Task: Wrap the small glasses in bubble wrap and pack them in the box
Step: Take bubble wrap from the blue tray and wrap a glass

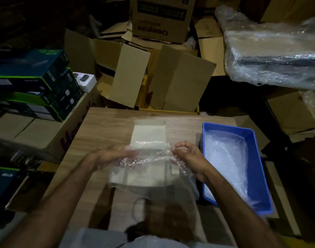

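Observation:
A clear sheet of bubble wrap [149,169] is held up above the wooden table [103,126], hanging down toward me. My left hand [115,156] grips its upper left edge, and my right hand [187,156] pinches its upper right edge. A small white open box [148,133] lies on the table just behind the sheet; its near part shows blurred through the wrap. No glass is plainly visible. A blue plastic tray [255,169] at the right holds more bubble wrap [226,161].
Open cardboard boxes [180,77] crowd the space behind the table. Stacked dark retail boxes [33,83] sit on cartons at the left. A large bubble-wrapped bundle [275,52] lies at the upper right. The room is dim.

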### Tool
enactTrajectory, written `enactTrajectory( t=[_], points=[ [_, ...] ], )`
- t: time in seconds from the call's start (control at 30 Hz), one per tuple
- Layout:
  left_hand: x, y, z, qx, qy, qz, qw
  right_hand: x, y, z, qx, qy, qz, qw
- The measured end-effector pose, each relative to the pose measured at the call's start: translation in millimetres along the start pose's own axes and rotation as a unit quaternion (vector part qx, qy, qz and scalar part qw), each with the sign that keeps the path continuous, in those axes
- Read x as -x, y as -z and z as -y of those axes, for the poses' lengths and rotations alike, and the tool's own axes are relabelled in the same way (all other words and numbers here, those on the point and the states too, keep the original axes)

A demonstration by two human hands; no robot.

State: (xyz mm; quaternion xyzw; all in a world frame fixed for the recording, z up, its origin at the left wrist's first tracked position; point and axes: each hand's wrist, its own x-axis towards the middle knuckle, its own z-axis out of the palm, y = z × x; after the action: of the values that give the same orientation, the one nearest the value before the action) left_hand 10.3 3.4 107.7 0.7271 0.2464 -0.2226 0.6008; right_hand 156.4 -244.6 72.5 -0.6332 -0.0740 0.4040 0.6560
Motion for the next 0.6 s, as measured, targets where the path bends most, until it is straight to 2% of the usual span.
enactTrajectory(
  t=[0.07,0.1,0.17,0.23,0.3,0.37,0.4,0.43,0.5,0.57,0.6],
  points=[
    [-0.3,2.7,38.1,0.055,0.019,0.098,0.994,-0.1,3.2,-3.0,-0.102,-0.019,-0.018,0.994],
    [-4.1,-3.6,54.2,0.094,0.028,0.114,0.989,-0.2,4.9,-3.9,-0.123,-0.022,-0.025,0.992],
    [-9.5,-18.7,64.8,0.168,0.028,0.069,0.983,1.7,5.3,-3.0,-0.133,-0.019,-0.038,0.99],
    [-13.1,-20.5,57.3,0.251,-0.011,-0.009,0.968,5.6,7.3,-1.2,-0.119,-0.007,-0.047,0.992],
    [-15.6,-12.6,54.6,0.379,-0.069,-0.045,0.922,9.5,9.0,1.5,-0.094,0.003,-0.054,0.994],
    [-15.1,-11.6,60.2,0.512,-0.136,-0.036,0.847,11.9,6.6,4.2,-0.101,0.002,-0.049,0.994],
    [-17.1,-18.4,66.3,0.531,-0.146,-0.031,0.834,13.4,3.2,6.2,-0.12,-0.006,-0.051,0.991],
    [-18.7,-29.7,71.8,0.52,-0.133,-0.022,0.844,13.1,0.8,6.2,-0.144,-0.018,-0.053,0.988],
    [-25.2,-56.5,74.1,0.456,-0.093,-0.021,0.885,13.4,-1.0,3.6,-0.168,-0.027,-0.058,0.984],
    [-32.8,-65.4,67.1,0.384,-0.088,-0.061,0.917,11.4,3.8,-3.4,-0.119,-0.007,-0.071,0.99],
    [-35.0,-62.5,63.8,0.36,-0.097,-0.103,0.922,12.0,7.8,-6.1,-0.081,0.012,-0.077,0.994]
  ],
)
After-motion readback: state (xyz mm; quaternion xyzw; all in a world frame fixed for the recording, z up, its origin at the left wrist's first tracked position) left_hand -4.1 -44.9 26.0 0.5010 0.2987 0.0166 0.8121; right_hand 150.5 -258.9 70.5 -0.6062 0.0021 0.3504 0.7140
